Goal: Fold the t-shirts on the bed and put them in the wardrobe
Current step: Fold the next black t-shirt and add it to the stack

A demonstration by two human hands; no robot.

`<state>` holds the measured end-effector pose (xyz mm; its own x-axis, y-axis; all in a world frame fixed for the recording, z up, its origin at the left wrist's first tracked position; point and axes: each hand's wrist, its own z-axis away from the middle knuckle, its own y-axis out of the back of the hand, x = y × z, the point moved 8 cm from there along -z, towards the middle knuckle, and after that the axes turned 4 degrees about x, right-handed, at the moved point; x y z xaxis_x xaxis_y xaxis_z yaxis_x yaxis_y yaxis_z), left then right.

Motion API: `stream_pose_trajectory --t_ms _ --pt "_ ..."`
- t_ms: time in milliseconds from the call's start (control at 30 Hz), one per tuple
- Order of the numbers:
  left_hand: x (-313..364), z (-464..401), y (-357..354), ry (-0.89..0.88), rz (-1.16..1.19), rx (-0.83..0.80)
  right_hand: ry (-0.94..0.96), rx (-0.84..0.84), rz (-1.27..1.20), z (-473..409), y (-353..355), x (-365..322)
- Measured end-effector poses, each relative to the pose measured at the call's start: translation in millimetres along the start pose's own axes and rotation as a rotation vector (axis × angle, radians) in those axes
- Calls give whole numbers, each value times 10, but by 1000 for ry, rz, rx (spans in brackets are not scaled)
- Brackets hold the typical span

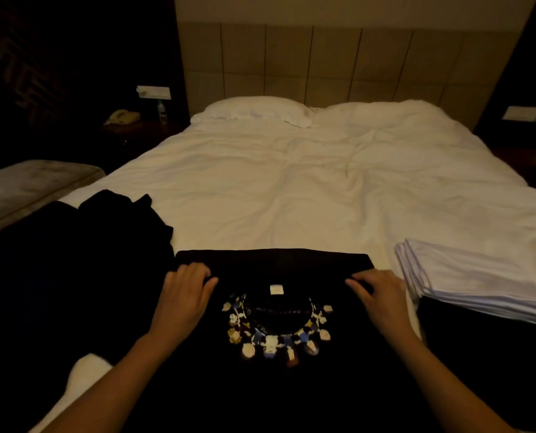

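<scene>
Nearest, at the foot of the bed (291,189): one black t-shirt (276,385) with a ring-shaped print, lying flat, the left hand (184,295) and right hand (377,296) set well apart, each pinching an end of its far folded edge, the fold seemingly only part done. To the left, a heap of dark garments (73,245), apparently unfolded; to the right, a folded white stack (479,279) atop something dark. Beyond, rumpled white bedding, a pillow (254,110) and headboard (338,60); no wardrobe in view, so putting away looked wholly outstanding.
</scene>
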<state>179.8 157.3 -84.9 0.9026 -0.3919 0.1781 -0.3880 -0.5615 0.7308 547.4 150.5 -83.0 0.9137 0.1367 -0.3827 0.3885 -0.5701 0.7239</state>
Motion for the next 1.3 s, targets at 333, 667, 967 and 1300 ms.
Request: stream_pose_trajectory --t_ms 333,667,967,1300 --pt "212 407 -172 -50 5 -480 128 -494 120 474 -187 -408" --pt "53 -120 -196 103 -57 -235 -43 -237 64 -95 -316 -374" --pt "-466 -775 -1080 153 -30 -475 31 -397 218 -771 -1058 -4" --pt "-480 -1118 -820 -20 -157 -155 230 -183 413 -1034 -861 -53"
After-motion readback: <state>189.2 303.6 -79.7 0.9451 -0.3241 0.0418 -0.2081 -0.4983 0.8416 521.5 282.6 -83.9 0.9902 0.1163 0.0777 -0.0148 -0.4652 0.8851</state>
